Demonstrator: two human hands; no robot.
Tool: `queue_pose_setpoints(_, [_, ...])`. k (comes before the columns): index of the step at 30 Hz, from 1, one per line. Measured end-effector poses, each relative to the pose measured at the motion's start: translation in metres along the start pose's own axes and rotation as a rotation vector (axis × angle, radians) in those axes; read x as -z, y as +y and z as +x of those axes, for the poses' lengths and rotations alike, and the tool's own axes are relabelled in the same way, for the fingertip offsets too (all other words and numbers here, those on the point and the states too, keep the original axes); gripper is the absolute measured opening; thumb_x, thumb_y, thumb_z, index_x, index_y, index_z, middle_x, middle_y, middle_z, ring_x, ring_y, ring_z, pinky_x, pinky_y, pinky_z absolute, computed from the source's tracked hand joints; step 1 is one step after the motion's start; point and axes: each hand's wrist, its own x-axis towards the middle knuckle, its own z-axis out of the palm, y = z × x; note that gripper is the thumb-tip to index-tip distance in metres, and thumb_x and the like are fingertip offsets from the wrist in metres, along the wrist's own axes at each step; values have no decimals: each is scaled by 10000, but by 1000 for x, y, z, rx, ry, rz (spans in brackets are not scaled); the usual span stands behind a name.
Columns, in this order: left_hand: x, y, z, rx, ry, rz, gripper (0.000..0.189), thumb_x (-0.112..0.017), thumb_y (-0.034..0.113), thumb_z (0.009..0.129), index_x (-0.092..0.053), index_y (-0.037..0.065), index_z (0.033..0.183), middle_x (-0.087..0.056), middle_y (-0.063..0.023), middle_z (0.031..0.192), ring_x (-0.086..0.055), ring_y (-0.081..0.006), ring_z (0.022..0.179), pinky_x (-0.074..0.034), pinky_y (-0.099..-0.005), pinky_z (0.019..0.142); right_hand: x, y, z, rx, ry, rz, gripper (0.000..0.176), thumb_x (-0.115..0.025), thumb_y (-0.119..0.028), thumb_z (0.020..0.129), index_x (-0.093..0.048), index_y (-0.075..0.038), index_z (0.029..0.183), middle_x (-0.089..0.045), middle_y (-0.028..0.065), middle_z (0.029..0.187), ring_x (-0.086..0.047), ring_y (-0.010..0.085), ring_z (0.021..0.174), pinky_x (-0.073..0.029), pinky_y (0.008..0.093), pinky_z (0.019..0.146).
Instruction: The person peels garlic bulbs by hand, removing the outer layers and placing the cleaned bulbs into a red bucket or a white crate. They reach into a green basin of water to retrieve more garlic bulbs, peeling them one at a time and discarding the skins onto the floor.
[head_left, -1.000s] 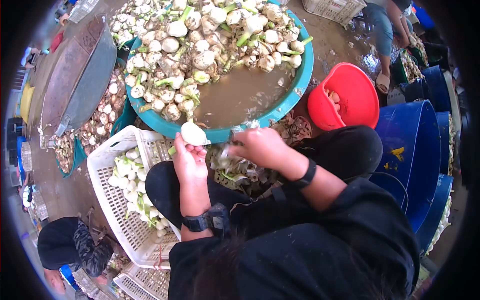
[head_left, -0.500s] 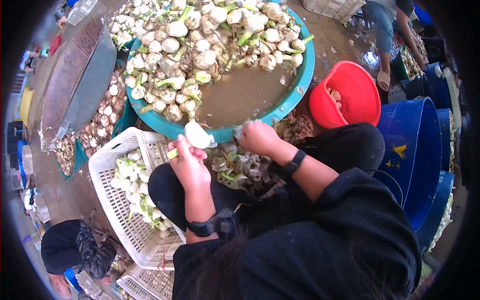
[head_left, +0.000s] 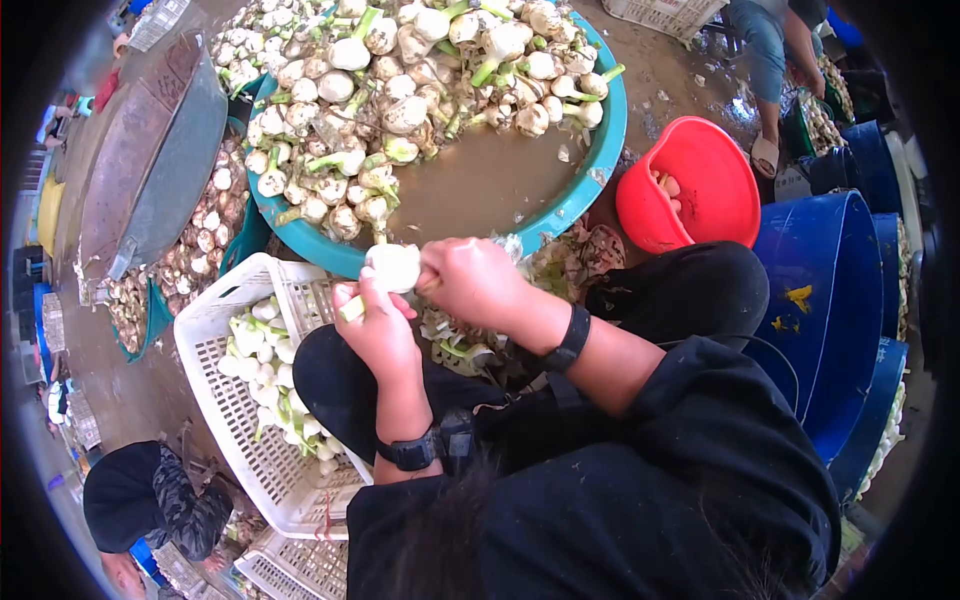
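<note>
A white garlic bulb (head_left: 393,268) with a short green stem is gripped in my left hand (head_left: 378,325), in front of the near rim of the teal tub (head_left: 335,258). My right hand (head_left: 478,285) is closed against the bulb's right side; what its curled fingers pinch is too hidden to name. Many unpeeled bulbs (head_left: 405,115) with roots and green stems are heaped in the tub, beside muddy water (head_left: 480,190). Peeled white bulbs (head_left: 265,365) lie in the white crate (head_left: 215,385) to the left. Loose skins (head_left: 455,350) lie below my hands.
A red basin (head_left: 715,190) holding a few small pieces stands right of the tub, next to blue barrels (head_left: 815,290). A metal barrow (head_left: 150,160) is at the left. One co-worker (head_left: 150,500) is at the lower left, another (head_left: 765,70) at the upper right.
My right hand has moved left from the tub's rim to the bulb and now touches it. My left hand still holds the bulb in nearly the same place.
</note>
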Motion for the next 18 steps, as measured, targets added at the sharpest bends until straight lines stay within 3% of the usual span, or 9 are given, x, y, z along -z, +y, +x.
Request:
queue_pose_setpoints(2, [6, 8, 4, 372, 30, -332, 214, -494, 244, 870, -435, 95, 729, -389, 36, 529, -394, -74, 408, -318, -212, 355, -6, 25, 0, -223, -118, -98, 189, -560, -227, 704, -617, -46, 716, -612, 165, 685, -611, 323, 643, -497, 409, 605])
queue_pose_setpoints(4, [23, 9, 15, 496, -36, -460, 202, -509, 275, 857, -469, 101, 761, -353, 60, 526, -390, -58, 430, -307, -212, 364, -5, 41, -10, -233, -417, -249, 255, -534, -287, 764, -620, -50, 722, -610, 175, 696, -606, 340, 681, -487, 416, 635])
queue_pose_setpoints(5, [29, 8, 19, 532, -33, -484, 187, -525, 273, 844, -491, 97, 788, -370, 65, 545, -388, -49, 431, -308, -209, 367, -6, 36, -11, -225, -423, -249, 255, -534, -287, 764, -620, -50, 722, -610, 175, 696, -606, 340, 681, -487, 416, 635])
queue_pose_setpoints(8, [34, 8, 18, 476, -24, -569, 165, -538, 251, 833, -507, 90, 814, -396, 57, 561, -391, -49, 433, -320, -205, 365, 3, -11, -2, -64, -268, 147, 292, -483, -325, 855, -606, -62, 891, -614, 178, 780, -603, 326, 763, -465, 410, 680])
queue_pose_setpoints(10, [58, 22, 25, 258, 13, -884, 229, -567, 248, 819, -507, 50, 917, -463, 6, 617, -425, -66, 471, -391, -196, 418, -18, -9, 18, -131, -280, 496, 247, -535, -239, 827, -579, -46, 974, -611, 188, 826, -600, 316, 785, -463, 383, 697])
queue_pose_setpoints(11, [93, 21, 35, 171, -89, -1147, 376, -531, 365, 835, -471, -1, 895, -471, -30, 639, -452, -112, 498, -415, -219, 451, -48, 7, 34, -254, -136, 584, 305, -554, -250, 825, -554, -10, 1014, -610, 158, 852, -592, 274, 785, -461, 361, 688])
queue_pose_setpoints(13, [108, 67, 27, 76, 192, -1277, 582, -412, 547, 825, -404, -34, 795, -473, -82, 668, -490, -185, 596, -438, -275, 522, -81, 21, 69, -519, -2, 638, 398, -578, -274, 817, -529, 42, 1055, -600, 141, 935, -576, 254, 834, -456, 345, 714])
queue_pose_setpoints(14, [115, 71, 29, 17, 300, -1210, 536, -448, 502, 826, -424, -32, 785, -471, -86, 668, -500, -185, 624, -437, -274, 538, -87, 19, 85, -663, -14, 605, 426, -583, -286, 812, -529, 59, 1057, -591, 154, 991, -567, 277, 884, -454, 352, 748])
queue_pose_setpoints(18, [92, 44, 31, 137, 57, -995, 325, -566, 341, 804, -494, 25, 795, -521, -88, 709, -522, -182, 663, -435, -284, 538, -119, 22, 125, -830, -201, 550, 460, -573, -321, 813, -532, 69, 1054, -599, 202, 971, -578, 331, 879, -452, 381, 764])
